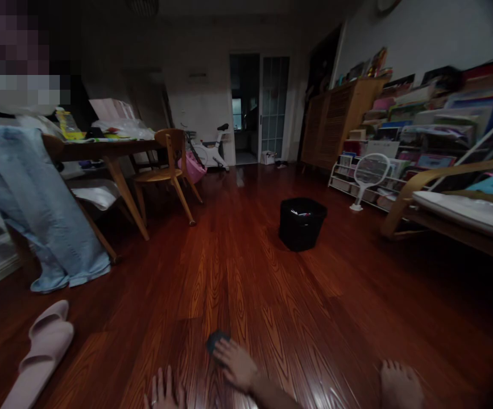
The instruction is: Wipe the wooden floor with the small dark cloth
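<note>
Right forearm (277, 393) is extending toward 10 o'clock; the right hand (237, 363) is lying palm-down, fingers nearly straight, over the cloth (213, 342) on the floor (237, 295). The left hand (166, 392) is spreading its fingers toward 12 o'clock. The bin (301, 230) is standing at 1 o'clock from the cloth.

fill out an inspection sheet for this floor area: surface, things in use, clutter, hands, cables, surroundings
surface: glossy reddish-brown wood floor, light reflecting near the bottom edge
things in use: dark cloth, partly covered by the right hand
clutter: pink slippers at left; black bin ahead, right of centre; blue jeans hanging down to the floor
hands: right fingers extended over the cloth; left hand spread, partly out of frame, nothing seen in its grip
cables: nothing seen
surroundings: wooden chair at left; white racket at right
</note>
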{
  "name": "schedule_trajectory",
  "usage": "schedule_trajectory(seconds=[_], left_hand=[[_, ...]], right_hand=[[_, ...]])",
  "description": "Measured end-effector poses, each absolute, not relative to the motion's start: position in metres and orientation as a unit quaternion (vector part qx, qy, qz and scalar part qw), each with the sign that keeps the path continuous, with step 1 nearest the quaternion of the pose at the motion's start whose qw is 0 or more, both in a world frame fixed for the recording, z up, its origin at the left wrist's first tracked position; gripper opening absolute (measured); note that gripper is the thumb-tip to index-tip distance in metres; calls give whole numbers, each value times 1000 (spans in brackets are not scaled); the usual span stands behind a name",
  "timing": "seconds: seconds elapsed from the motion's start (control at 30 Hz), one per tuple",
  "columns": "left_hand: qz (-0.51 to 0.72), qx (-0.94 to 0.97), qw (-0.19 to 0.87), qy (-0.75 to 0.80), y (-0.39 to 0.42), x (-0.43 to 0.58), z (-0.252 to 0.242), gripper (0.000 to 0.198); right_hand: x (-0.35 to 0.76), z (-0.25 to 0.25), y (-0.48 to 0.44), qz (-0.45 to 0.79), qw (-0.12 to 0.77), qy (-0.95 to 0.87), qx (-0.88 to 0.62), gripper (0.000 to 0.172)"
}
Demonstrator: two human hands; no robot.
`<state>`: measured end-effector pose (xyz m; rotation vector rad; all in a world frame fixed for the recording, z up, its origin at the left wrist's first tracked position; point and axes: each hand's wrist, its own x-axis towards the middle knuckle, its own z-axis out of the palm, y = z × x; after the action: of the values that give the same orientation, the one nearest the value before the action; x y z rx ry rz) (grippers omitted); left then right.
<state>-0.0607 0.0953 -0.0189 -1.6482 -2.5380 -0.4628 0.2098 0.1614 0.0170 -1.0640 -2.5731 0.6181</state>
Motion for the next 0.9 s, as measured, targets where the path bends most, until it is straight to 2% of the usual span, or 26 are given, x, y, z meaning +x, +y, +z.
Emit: schedule_trajectory(seconds=[0.1, 0.23, 0.4, 0.5, 0.63, 0.77, 0.9], left_hand=[[-150, -548, 35, -822, 89, -55, -3, 66], [-158, -548, 27, -821, 83, -53, 8, 67], [-146, -552, 22, -821, 84, -56, 4, 67], [-131, -557, 18, -820, 85, -58, 4, 69], [-130, -563, 21, -816, 85, -60, 6, 70], [-138, -555, 36, -819, 86, -60, 4, 68], [-149, -544, 39, -825, 88, -59, 0, 66]], right_hand=[[282, 36, 183, 158, 134, -790, -577, 63], [360, 23, 184, 46, 152, -548, -822, 63], [377, 1, 163, -2, 193, -444, -875, 66], [339, 12, 163, 10, 154, -431, -889, 66], [259, 31, 162, 106, 99, -587, -796, 65], [173, 25, 134, 203, 136, -778, -579, 62], [125, 8, 105, 258, 144, -880, -373, 60]])
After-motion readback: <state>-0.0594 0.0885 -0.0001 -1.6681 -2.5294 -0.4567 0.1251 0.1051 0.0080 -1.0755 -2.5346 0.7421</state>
